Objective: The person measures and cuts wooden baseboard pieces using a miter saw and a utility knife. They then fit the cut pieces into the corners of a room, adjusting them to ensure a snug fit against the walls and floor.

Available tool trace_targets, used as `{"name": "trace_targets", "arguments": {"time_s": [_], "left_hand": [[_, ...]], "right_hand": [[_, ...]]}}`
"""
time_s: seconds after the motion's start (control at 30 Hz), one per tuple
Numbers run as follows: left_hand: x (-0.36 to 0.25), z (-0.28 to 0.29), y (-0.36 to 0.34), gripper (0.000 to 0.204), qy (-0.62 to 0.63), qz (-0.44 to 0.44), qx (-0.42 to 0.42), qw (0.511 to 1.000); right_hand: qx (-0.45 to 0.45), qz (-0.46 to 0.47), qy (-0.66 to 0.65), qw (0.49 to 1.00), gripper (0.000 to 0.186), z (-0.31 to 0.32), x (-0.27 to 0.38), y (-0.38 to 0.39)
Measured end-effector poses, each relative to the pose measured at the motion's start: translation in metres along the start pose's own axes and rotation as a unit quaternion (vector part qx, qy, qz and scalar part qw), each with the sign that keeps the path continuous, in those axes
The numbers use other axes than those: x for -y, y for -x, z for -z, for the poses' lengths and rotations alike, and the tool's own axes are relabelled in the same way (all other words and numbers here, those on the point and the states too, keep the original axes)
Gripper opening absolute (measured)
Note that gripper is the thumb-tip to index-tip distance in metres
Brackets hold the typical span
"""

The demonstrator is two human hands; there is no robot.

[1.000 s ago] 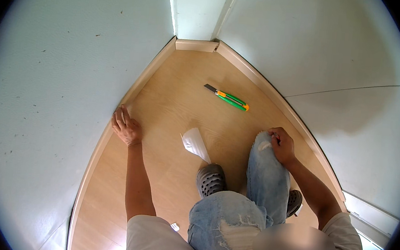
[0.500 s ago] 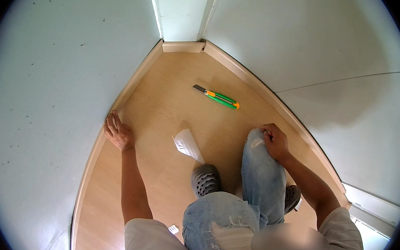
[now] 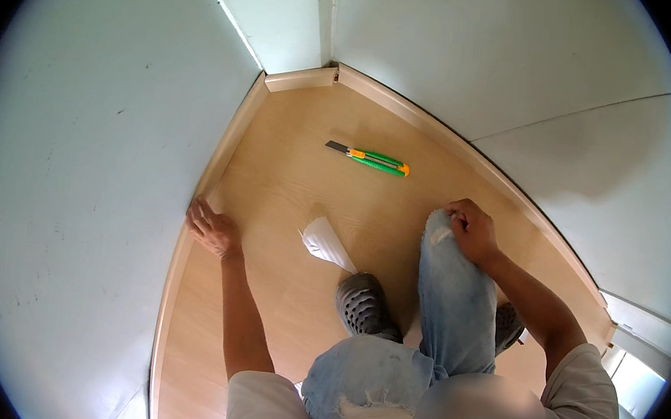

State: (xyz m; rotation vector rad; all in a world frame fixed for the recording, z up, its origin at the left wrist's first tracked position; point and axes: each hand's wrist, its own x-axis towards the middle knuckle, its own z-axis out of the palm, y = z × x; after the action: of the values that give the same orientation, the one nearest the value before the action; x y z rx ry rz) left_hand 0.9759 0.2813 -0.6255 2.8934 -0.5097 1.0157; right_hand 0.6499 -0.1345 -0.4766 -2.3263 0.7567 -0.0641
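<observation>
My left hand [image 3: 216, 229] lies against the light wood-coloured baseboard [image 3: 234, 138] along the left wall, its fingers stretched over the top edge and nothing gripped. My right hand [image 3: 473, 231] rests on the knee of my jeans [image 3: 455, 300], fingers curled closed; whatever is between them, if anything, is hidden. Ahead on the floor, between the hands, a green and yellow utility knife [image 3: 379, 162] has its dark blade out, pointing left. A crumpled white strip of paper or film [image 3: 326, 243] lies near the toe of my grey clog [image 3: 363, 304].
Pale walls close in on both sides, the left wall [image 3: 98, 189] and the right wall [image 3: 485, 47]. A short baseboard piece [image 3: 301, 79] crosses the far end, with a small gap at its right corner. Another baseboard [image 3: 468, 152] follows the right wall over the wood-look floor [image 3: 291, 166].
The view has shifted slightly, so floor and walls sit a little differently in the picture. My left hand still touches the left baseboard; my right hand stays on the knee.
</observation>
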Motion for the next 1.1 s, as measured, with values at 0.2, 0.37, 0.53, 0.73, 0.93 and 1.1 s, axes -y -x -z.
{"name": "trace_targets", "arguments": {"time_s": [0.2,0.37,0.53,0.73,0.93,1.1], "left_hand": [[-0.108,-0.014,-0.057,0.045,0.216,0.012,0.145,0.966],[-0.201,-0.062,-0.132,0.035,0.282,-0.111,0.068,0.950],[-0.238,-0.099,-0.175,0.022,0.302,-0.113,-0.036,0.946],[-0.240,-0.122,-0.175,0.011,0.321,-0.115,-0.060,0.938],[-0.245,-0.111,-0.173,0.010,0.323,-0.112,-0.029,0.939],[-0.234,-0.101,-0.179,0.015,0.291,-0.101,0.003,0.951]], "right_hand": [[0.015,-0.008,-0.006,1.000,0.022,0.007,0.007,-0.007],[0.035,-0.076,-0.014,0.996,0.020,0.007,0.006,-0.014],[0.039,-0.103,-0.038,0.993,0.020,0.005,0.002,-0.015],[0.017,-0.054,-0.048,0.997,0.023,0.003,0.001,-0.023],[0.030,-0.061,-0.048,0.997,0.024,0.008,-0.001,-0.023],[0.032,-0.078,-0.070,0.994,0.021,0.006,0.000,-0.016]]}}
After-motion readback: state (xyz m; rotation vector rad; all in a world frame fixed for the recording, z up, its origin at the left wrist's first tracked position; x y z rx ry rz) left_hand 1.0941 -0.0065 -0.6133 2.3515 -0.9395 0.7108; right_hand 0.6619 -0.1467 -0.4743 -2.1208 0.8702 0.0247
